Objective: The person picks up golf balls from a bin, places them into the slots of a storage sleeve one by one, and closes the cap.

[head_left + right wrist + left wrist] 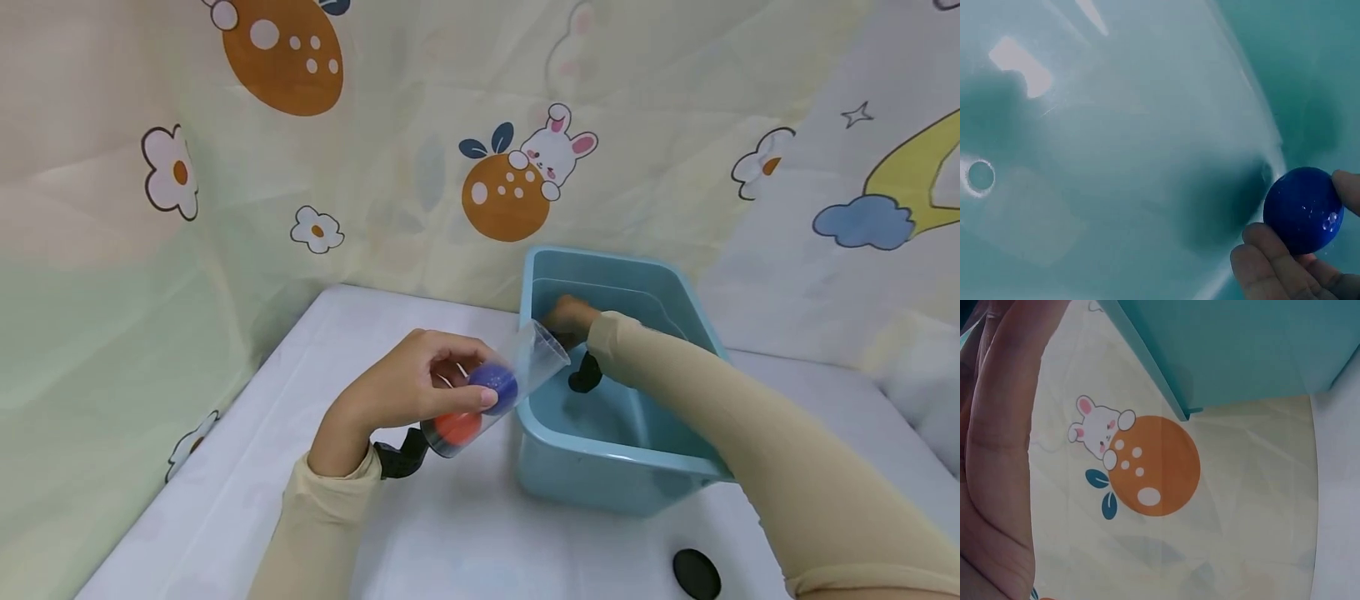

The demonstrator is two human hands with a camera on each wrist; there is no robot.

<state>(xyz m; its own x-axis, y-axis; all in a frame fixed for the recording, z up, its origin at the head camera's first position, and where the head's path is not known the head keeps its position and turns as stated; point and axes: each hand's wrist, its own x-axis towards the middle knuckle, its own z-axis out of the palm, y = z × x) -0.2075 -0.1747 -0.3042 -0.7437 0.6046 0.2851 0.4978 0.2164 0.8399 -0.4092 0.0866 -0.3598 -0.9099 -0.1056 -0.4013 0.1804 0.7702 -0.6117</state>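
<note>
My left hand [408, 379] grips a clear plastic tube [536, 358], tilted with its open mouth toward the tub. Inside the tube are an orange-red ball [457, 427] at the bottom end and a dark blue ball [495, 385] above it. In the head view my right hand [572, 317] reaches down inside the light blue tub [615, 454], partly hidden by the tube's mouth and the sleeve. The right wrist view shows that hand's fingers [1260, 265] and thumb pinching a glossy blue ball [1304, 210] near the tub's inner corner.
A black round disc [697, 574] lies on the white-covered table [450, 550], in front of the tub. Behind stands a patterned cloth backdrop [375, 150] with rabbits and flowers. Each wrist carries a black strap mount. The tub's floor has a small round mark [980, 176].
</note>
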